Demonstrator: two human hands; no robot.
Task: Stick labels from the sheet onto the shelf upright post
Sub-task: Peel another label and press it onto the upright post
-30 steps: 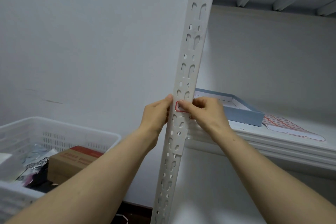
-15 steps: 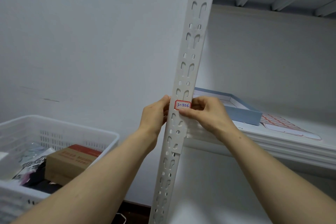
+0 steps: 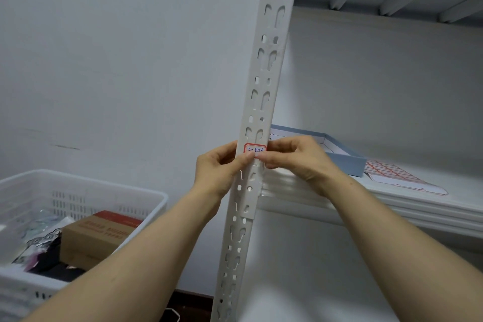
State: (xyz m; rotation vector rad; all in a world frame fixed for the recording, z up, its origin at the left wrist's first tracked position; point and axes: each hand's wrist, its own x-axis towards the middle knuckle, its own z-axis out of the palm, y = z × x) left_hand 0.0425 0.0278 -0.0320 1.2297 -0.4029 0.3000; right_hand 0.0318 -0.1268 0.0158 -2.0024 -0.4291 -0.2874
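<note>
The white slotted shelf upright post runs top to bottom through the middle of the view. A red-bordered label with blue handwriting sits flat on its front face, level with the shelf. My left hand grips the post's left edge, its thumb pressing the label's lower edge. My right hand holds the post's right edge, thumb tip meeting the left thumb under the label. The label sheet, with red-outlined labels, lies on the shelf to the right.
A shallow blue tray stands on the white shelf just behind my right hand. At lower left is a white plastic basket holding a cardboard box and packets. A bare wall is behind the post.
The label went from half covered by my right fingers to lying flat and readable on the post. Both thumbs have slid down to its lower edge.
</note>
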